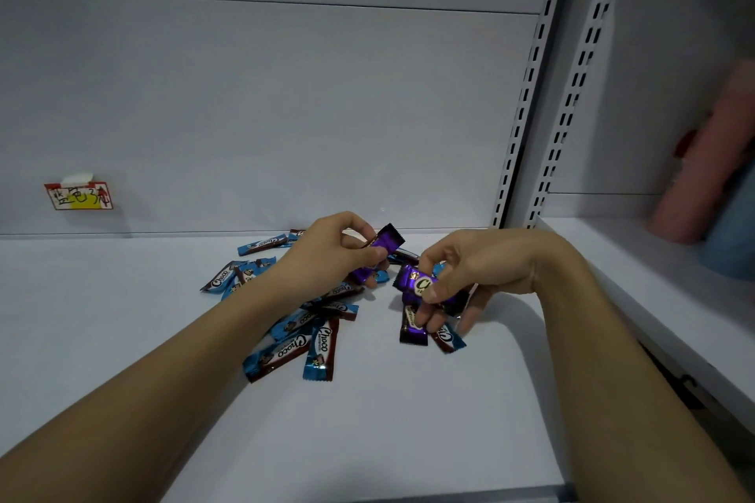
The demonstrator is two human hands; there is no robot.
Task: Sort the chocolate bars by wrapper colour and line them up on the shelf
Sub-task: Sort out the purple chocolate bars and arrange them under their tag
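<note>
White shelving is filling the view: a pale back panel, slotted uprights [527, 102] on the right, and a flat white shelf [122, 339] carrying a loose heap of chocolate bars. Most of the heap is blue-wrapped bars [320, 351] lying at all angles, touching and overlapping, between the two forearms and trailing back toward the panel. The left hand [331, 249] is pinching a purple bar [378, 253] between thumb and fingertips, lifting it clear of the heap. The right hand [461, 278] is curling round a small bundle of purple bars [425, 290], with one more purple bar [412, 329] seeming to hang from the fingers or lie just under them; which, I cannot tell. A handwritten label [77, 196] is sitting on the back panel, well apart to the left.

Judging from this, the sorting step is going on: purple ones are being pulled out of the mixed heap, and no row is being laid yet. The next move is probably calling for passing the left hand's bar into the right-hand bundle, or setting the purple lot down on a bare part of the shelf away from the blue ones, then squaring them side by side
</note>
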